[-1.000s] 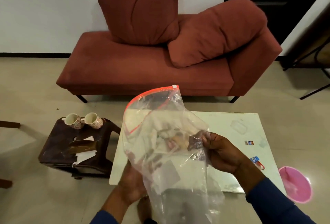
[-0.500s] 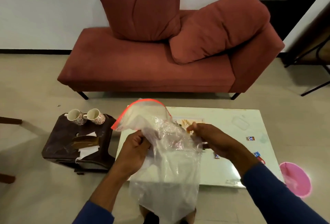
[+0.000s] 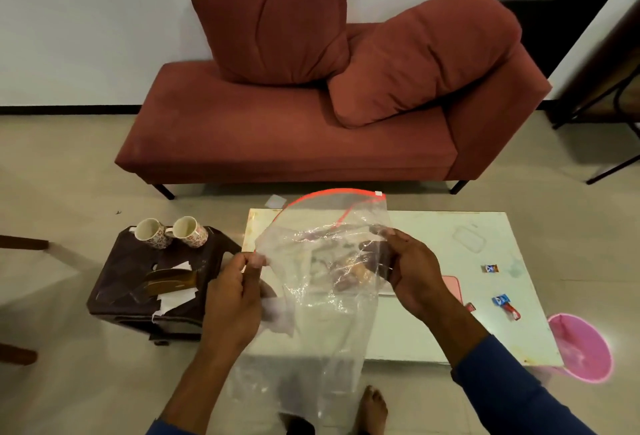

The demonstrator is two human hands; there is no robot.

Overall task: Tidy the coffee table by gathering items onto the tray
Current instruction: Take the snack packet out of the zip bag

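A large clear plastic zip bag [image 3: 325,282] with a red seal strip hangs in front of me over the white coffee table [image 3: 433,237]. My left hand [image 3: 235,299] pinches the bag's left edge near the seal. My right hand [image 3: 412,275] grips its right side, fingers curled into the plastic. Through the bag I see blurred items on the table, among them a pink tray [image 3: 452,287] whose right edge shows by my right wrist. Small candy wrappers [image 3: 504,303] and one more wrapper [image 3: 491,268] lie on the table's right part.
A dark stool [image 3: 138,282] to the left carries two patterned mugs [image 3: 171,232], papers and a brown sheet. A pink bin [image 3: 581,348] stands on the floor at the table's right end. A red sofa [image 3: 311,122] runs behind. My bare foot [image 3: 372,410] shows below.
The bag was bunched between my hands half a second ago; now it is spread wider, its mouth arched up. My left hand moved left, my right hand right.
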